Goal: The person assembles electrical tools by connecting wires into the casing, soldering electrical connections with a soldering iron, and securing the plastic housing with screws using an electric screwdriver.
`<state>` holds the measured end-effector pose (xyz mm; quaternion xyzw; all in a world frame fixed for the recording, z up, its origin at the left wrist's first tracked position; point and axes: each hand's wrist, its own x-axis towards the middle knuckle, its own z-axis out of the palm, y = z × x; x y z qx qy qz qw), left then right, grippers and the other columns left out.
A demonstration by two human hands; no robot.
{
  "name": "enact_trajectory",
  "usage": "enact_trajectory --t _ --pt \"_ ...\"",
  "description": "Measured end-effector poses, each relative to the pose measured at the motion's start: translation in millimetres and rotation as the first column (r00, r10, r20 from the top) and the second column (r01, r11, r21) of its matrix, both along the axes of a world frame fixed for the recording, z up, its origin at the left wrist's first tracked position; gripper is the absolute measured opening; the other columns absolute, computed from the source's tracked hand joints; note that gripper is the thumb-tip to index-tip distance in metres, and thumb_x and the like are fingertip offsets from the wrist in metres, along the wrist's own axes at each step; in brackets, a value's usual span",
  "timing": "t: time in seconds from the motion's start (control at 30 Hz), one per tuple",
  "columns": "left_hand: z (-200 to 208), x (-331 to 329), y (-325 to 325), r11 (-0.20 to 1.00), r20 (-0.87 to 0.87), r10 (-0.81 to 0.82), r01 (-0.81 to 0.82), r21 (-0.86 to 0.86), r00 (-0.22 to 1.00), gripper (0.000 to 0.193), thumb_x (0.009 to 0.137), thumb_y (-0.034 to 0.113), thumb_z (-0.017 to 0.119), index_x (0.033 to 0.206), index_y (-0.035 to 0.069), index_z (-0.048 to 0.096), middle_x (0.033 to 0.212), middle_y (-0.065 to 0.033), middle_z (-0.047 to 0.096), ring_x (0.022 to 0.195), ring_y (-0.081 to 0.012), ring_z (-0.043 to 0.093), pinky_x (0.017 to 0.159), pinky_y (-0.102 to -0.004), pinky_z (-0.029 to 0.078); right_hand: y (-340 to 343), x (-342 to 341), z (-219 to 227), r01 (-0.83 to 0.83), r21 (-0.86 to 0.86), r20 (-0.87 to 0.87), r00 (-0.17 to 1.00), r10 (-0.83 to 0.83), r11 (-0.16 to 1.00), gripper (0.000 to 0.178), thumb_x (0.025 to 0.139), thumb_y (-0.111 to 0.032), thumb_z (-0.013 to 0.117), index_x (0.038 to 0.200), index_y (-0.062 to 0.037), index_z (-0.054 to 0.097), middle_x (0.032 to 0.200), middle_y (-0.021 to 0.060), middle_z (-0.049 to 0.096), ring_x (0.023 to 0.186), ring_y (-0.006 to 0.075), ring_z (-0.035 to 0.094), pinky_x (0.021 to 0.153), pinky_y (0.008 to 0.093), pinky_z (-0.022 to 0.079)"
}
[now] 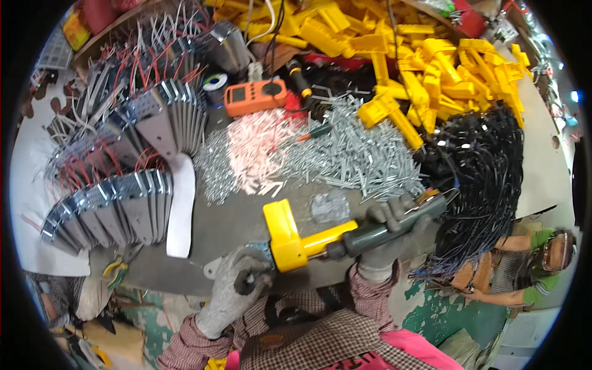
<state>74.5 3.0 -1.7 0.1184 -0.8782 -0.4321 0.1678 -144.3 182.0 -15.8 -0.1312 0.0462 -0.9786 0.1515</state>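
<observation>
- Grey knit gloves cover both hands, and checked sleeves come in from the lower edge.
- The left hand (234, 290) is curled into a fist around a small metal bracket (217, 266) and a dark round part, pressing them against the yellow plastic housing (285, 237).
- That yellow housing sits at the near edge of the grey workbench (240, 216), between the two hands, with its upright end pointing away from the person.
- The right hand (385, 237) is wrapped tight around the grey handle of a screwdriver (370, 231), whose yellow-collared shaft runs left into the housing.
- Just beyond the hands lies a small clear plastic bag (330, 206) on bare bench.
- Farther out, a heap of small silver metal pins (357, 154) spreads beside a pile of pale pink strips (259, 151).
- To the left, fanned stacks of perforated metal plates (117, 206) with red and white wires stand on edge.
- To the right hangs a thick bundle of black wires (481, 179).
- An orange multimeter (256, 97) lies behind the pink pile.
- At the far side, many more yellow housings (431, 68) are heaped together.
- Another person (530, 271) in green sits low at the right.
</observation>
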Motion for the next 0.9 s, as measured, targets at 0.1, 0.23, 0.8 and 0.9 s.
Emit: enact_trajectory --t 0.1,0.23,0.8,0.9 --pt "1 -6 0 0.996 -0.021 -0.04 0.042 0.085 0.999 0.026 0.074 0.007 0.077 0.094 0.01 0.061 0.097 -0.0098 0.063 0.089 -0.0316 0.062 0.077 -0.0432 0.049 4 -2 1 -0.03 -0.006 -0.033 0.999 0.03 1.0 0.041 0.093 -0.042 0.065 0.107 -0.0049 0.056 0.081 0.004 0.056 0.067 0.0115 0.054 0.075 0.0309 0.043" --pt "1 -8 0 0.994 0.018 -0.03 0.028 0.102 0.999 0.02 0.075 0.009 0.077 0.09 0.009 0.063 0.097 -0.0095 0.063 0.089 -0.0309 0.062 0.077 -0.043 0.048 4 -2 1 -0.041 -0.047 -0.047 0.998 0.038 0.998 0.039 0.095 -0.04 0.062 0.107 -0.0043 0.052 0.081 0.0035 0.052 0.069 0.0117 0.053 0.077 0.0329 0.043" --pt "-14 4 -9 0.993 0.11 -0.027 0.014 0.117 0.994 0.041 0.065 0.013 0.083 0.103 0.012 0.066 0.105 -0.0092 0.062 0.1 -0.031 0.059 0.086 -0.0459 0.045 -10 17 38 0.164 0.415 0.127 0.964 -0.236 0.895 0.054 0.092 -0.051 0.062 0.121 -0.0067 0.051 0.083 0.0034 0.056 0.058 0.0087 0.048 0.061 0.0262 0.041" --pt "8 -10 -17 0.908 0.09 -0.095 0.123 -0.4 0.991 0.082 0.059 0.029 0.09 0.127 0.011 0.048 0.127 -0.0139 0.051 0.117 -0.0368 0.05 0.092 -0.0499 0.044 55 -14 78 0.041 0.765 -0.121 0.989 0.082 0.643 0.049 0.094 -0.043 0.06 0.128 -0.0108 0.046 0.103 0.0114 0.059 0.078 0.0197 0.06 0.068 0.0347 0.05"
